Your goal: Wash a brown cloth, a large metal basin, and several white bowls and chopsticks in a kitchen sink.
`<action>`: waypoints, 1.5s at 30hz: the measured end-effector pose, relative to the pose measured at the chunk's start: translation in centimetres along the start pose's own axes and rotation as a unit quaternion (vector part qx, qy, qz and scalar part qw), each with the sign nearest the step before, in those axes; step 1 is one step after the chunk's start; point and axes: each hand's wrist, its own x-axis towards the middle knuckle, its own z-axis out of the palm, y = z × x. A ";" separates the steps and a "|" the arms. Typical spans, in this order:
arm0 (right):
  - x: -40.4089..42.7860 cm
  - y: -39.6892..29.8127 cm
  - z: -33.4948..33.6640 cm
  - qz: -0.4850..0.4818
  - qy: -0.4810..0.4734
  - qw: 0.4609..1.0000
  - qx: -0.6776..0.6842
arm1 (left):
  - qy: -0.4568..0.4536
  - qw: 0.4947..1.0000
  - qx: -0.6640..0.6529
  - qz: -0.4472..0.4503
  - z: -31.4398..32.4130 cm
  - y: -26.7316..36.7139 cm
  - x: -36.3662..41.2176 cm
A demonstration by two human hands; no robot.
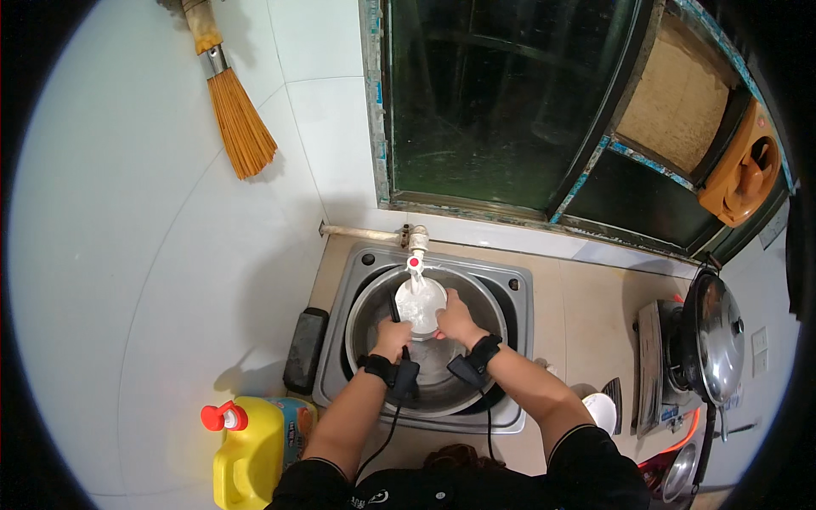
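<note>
Under the white tap (415, 264), which has a red mark on its top, a white bowl (421, 306) is held tilted with its inside facing up. My right hand (456, 317) grips the bowl's right rim. My left hand (391, 336) is closed around a dark slender utensil (394, 307) beside the bowl's left edge; its exact kind is unclear. Both hands are over a large round metal basin (440, 376) set in a stainless steel sink (519, 357). Wet glare fills the bowl, so its contents are hard to make out.
A yellow jug with a red pump (248, 446) and a dark block (306, 350) stand left of the sink. On the right are another white bowl (600, 411), a gas stove (660, 363) and a lidded wok (717, 338). A bristle brush (242, 124) hangs on the wall.
</note>
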 end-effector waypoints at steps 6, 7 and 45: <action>0.8 3.5 1.5 -0.104 0.053 0.991 0.062 | -0.062 0.991 -0.122 0.008 1.3 -1.6 -0.1; 0.5 3.4 1.8 -0.108 0.042 0.983 0.140 | -0.032 0.985 -0.169 0.018 1.2 -1.6 -0.3; -0.2 -4.9 -0.7 -0.447 0.004 0.873 -0.196 | -0.028 0.999 -0.024 0.038 -2.9 1.8 -2.3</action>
